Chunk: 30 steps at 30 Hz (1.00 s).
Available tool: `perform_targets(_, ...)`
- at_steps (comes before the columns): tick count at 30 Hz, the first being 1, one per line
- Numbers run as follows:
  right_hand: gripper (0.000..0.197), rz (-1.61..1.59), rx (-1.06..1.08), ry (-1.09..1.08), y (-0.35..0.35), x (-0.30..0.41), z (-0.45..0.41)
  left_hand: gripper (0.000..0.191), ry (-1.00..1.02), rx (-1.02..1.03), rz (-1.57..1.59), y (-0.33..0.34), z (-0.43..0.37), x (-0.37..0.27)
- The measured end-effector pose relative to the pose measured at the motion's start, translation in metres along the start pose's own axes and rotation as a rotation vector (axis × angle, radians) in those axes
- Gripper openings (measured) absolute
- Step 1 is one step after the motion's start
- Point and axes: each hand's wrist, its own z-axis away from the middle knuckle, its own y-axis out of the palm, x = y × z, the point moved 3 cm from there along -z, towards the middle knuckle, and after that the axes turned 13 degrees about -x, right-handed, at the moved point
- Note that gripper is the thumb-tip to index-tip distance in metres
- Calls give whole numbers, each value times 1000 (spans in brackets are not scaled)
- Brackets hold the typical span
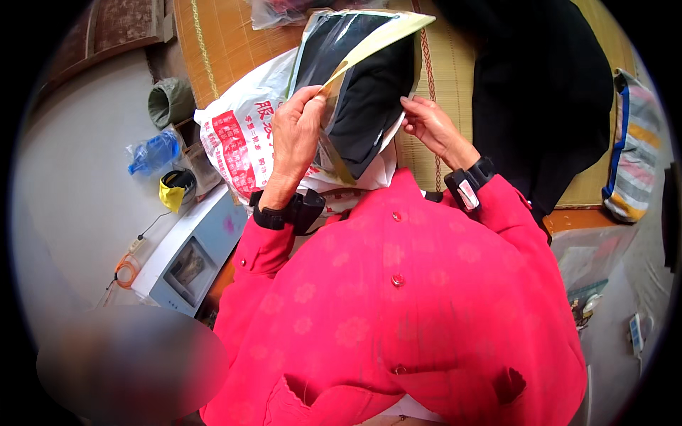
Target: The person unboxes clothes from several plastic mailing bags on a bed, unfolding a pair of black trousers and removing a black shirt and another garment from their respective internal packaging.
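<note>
My left hand (299, 136) pinches the pale yellow edge of a clear plastic garment package (341, 69). That edge lifts as a flap and runs to the package's far right corner. Inside lies folded black clothing (367, 101), partly behind glossy film. At the package's right edge, the fingertips of my right hand (429, 125) touch it or lie very close; whether they grip it cannot be told. Under the package spreads a white plastic shopping bag (234, 149) with red printing, its middle hidden.
The woven mat (447, 69) bears a large black cloth (538, 101) on the right and another plastic bag (272, 13) at the far edge. A striped cloth item (636, 149) stands far right. At left are a pale blue cabinet (197, 250), a blue plastic item (157, 150) and an orange cable (126, 270).
</note>
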Motion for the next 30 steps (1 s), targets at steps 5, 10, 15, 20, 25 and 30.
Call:
perform_targets(5, 12, -93, 202, -113, 30, 34, 32, 25, 74, -47, 89, -11, 9, -29)
perform_targets(10, 14, -46, 274, -213, 60, 63, 75, 24, 123, -100, 249, -28, 28, -49)
perform_targets(15, 13, -74, 324, -192, 64, 58, 90, 23, 47, -26, 245, -25, 36, -31)
perform_targets(20, 14, -28, 279, -197, 64, 51, 87, 29, 181, 41, 26, -11, 40, -22)
perform_targets(25, 14, 137, 144, -303, 63, 56, 95, 30, 144, 37, 101, -10, 19, 17)
perform_targets(30, 19, 368, 85, -446, 46, 68, 110, 30, -182, 90, 322, -17, 10, 38)
